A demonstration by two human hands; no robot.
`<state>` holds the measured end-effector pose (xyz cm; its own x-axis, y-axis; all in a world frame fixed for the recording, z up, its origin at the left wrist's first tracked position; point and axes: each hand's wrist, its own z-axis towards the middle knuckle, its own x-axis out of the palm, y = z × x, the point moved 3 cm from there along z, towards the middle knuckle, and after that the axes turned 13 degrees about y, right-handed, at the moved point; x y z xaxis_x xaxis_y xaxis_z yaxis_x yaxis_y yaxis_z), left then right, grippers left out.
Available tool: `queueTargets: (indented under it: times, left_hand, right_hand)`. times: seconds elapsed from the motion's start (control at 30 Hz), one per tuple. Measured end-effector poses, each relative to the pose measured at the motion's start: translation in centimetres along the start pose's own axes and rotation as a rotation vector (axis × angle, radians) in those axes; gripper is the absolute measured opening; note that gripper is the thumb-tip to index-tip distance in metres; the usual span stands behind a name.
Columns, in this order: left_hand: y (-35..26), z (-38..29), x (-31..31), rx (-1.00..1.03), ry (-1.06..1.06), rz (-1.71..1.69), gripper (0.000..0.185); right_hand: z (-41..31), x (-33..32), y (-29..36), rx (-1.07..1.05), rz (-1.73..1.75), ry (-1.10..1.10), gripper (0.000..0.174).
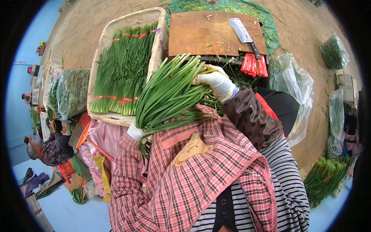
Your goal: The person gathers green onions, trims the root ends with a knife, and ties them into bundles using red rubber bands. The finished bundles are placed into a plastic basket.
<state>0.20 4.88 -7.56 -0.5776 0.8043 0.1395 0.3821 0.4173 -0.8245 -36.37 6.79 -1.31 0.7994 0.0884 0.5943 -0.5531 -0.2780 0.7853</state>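
Note:
A loose bundle of green garlic chives [171, 90] lies slantwise across my lap, its pale stem ends up by the board. My right hand [213, 78], in a whitish glove, grips the bundle near those stem ends. Under the leafy end at the lower left is my left hand [135, 132], also gloved and partly hidden; its fingers are behind the leaves. A wooden cutting board [203, 34] stands beyond, with a cleaver [240, 30] on its right part. Red ties [254, 65] hang below the cleaver's handle. Banded chive bundles [124, 66] fill a white plastic crate [97, 58] to the left.
Plastic bags of greens stand at the left [74, 90] and right [289, 75]. An orange-handled tool [98, 149] lies by my left sleeve. Chive trimmings cover a green sheet [271, 26] behind the board. A seated person [55, 149] is at far left, another [352, 139] at far right.

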Motion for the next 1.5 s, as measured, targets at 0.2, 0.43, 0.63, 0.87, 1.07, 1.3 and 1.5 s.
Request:
queueTargets:
  times: [0.2,0.43,0.63,0.87,1.07,1.3,1.5]
  left_hand:
    - [-0.1,0.6,0.2,-0.078,-0.07,0.136,0.028]
    - [-1.1,1.7,1.4,0.166,-0.018,0.161,0.014]
    - [-0.5,1.2,1.2,-0.2,-0.104,0.127,0.013]
    - [1.1,1.5,0.4,-0.119,-0.103,0.134,0.019]
    - [-0.2,1.5,1.2,0.017,-0.12,0.086,0.018]
    - [-2.0,1.2,1.8,-0.165,-0.085,0.301,0.024]
    - [-1.5,1.1,1.9,-0.021,-0.098,0.14,0.042]
  right_hand:
    - [-0.8,-0.6,-2.0,-0.101,-0.007,-0.256,0.015]
    - [-1.0,-0.6,-2.6,-0.281,0.141,-0.469,0.014]
    - [-2.7,-5.3,1.1,-0.468,0.28,-0.412,0.015]
    - [-11.5,-13.5,10.2,-0.817,0.111,-0.591,0.019]
    - [-13.7,-10.9,11.2,-0.309,-0.729,-0.64,0.034]
    - [-2.4,-2.2,4.4,-0.149,-1.484,-0.127,0.046]
    - [1.7,-0.5,0.8,-0.067,-1.461,0.032,0.048]
